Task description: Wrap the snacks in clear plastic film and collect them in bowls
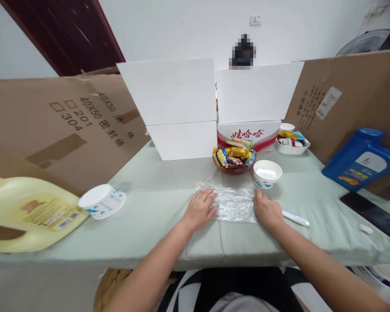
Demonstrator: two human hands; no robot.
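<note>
A crinkled clear plastic sheet lies flat on the cloth in front of me. My left hand rests over its left end, fingers stretched out and thumb apart. At the right edge, my right hand has its fingers bent together and closed on the sheet's border. A white handle-like plastic utensil sticks out from beside my right hand; its other end is hidden. Just beyond that hand stands a white paper bowl with a blue pattern. Behind the sheet is a dark red basket of wrapped snacks.
White panels and a printed carton stand at the back, with a person partly visible behind. On the left are a yellow jug and a tipped paper bowl. A blue bottle, phone and snack dish are right.
</note>
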